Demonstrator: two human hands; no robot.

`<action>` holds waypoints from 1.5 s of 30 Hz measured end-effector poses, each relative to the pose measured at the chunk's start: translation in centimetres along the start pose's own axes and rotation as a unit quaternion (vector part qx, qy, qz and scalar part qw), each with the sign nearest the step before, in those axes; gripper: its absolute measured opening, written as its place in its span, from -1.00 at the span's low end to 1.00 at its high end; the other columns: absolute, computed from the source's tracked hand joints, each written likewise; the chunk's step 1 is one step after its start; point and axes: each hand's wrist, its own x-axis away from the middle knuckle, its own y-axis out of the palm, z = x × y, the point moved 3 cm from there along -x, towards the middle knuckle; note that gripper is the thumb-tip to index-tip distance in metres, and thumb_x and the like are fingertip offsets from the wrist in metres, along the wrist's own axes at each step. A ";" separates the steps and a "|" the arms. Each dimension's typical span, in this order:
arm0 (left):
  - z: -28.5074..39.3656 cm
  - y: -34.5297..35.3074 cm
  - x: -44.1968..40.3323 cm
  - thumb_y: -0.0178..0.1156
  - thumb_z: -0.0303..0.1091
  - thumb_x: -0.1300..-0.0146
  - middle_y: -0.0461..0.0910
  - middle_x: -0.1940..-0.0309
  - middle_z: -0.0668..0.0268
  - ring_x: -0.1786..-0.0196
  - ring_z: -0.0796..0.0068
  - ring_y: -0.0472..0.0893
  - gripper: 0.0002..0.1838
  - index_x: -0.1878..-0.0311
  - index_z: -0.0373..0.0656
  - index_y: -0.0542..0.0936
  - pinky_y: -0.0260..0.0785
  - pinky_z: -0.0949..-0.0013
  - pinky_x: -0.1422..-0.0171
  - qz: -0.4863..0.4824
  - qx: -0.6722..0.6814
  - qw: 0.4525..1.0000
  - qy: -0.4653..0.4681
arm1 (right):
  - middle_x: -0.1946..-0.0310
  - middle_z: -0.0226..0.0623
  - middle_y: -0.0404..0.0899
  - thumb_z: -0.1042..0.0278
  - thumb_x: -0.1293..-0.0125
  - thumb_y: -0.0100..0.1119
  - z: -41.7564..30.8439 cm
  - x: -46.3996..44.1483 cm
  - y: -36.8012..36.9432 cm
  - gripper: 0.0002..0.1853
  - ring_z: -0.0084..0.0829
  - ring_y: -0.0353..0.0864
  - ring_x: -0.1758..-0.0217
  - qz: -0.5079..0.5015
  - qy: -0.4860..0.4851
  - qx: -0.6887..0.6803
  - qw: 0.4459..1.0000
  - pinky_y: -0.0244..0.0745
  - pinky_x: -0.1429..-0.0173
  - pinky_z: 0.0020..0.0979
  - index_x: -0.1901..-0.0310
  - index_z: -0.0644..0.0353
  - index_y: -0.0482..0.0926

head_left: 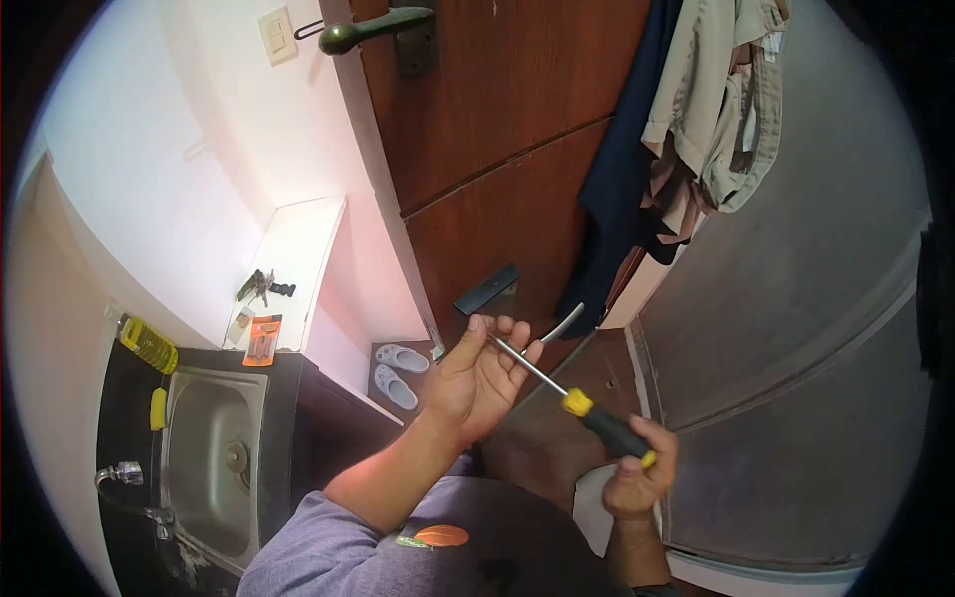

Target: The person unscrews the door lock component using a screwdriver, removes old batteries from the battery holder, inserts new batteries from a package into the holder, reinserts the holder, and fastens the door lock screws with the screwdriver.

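A screwdriver with a black and yellow handle [609, 428] is held by its handle end in my right hand [642, 468]. Its metal shaft slants up and left to my left hand [482, 373], whose fingers are curled around a slim silver metal piece [569, 320]. The curved end of that piece sticks out to the right of the fingers. The shaft's tip lies at the left fingertips, and whether it touches anything there is too small to tell.
A wooden door [497, 109] with a green-tinged handle [378, 30] stands ahead, clothes [716, 109] hanging at its right. At left are a steel sink [214, 458], a yellow bottle [149, 343], and a white ledge [303, 234] with keys [264, 287]. Light clogs [398, 388] lie on the floor.
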 end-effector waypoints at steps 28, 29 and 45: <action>0.1 -0.3 0.1 -0.21 -0.09 -0.57 0.58 0.00 0.40 -0.02 0.41 0.64 -0.65 -0.20 0.03 0.45 0.51 0.24 -0.13 -0.075 0.072 0.991 -0.078 | 0.28 -0.31 0.45 0.10 -0.51 0.00 2.8 -5.0 0.2 -0.63 -0.62 0.49 0.43 0.086 0.008 -0.135 0.987 0.38 0.42 -0.61 -0.08 0.27 0.42; 0.0 -0.4 0.0 -0.17 -0.08 -0.56 0.59 0.02 0.42 0.03 0.44 0.65 -0.69 -0.16 0.05 0.45 0.55 0.26 -0.10 -0.070 0.090 0.990 -0.078 | 0.29 -0.31 0.46 0.11 -0.51 0.00 2.7 -5.1 0.3 -0.63 -0.62 0.49 0.43 0.092 0.003 -0.136 0.986 0.38 0.42 -0.61 -0.08 0.28 0.42; -0.6 0.3 0.4 -0.16 0.00 -0.53 0.57 0.04 0.41 0.09 0.44 0.67 -0.66 -0.10 0.03 0.45 0.60 0.27 -0.05 -0.068 0.047 0.991 -0.104 | 0.58 -0.27 0.50 -0.07 -0.53 -0.16 1.0 -3.5 0.4 -0.46 -0.50 0.41 0.67 0.016 0.369 -0.505 0.780 0.35 0.58 -0.46 -0.19 0.29 0.43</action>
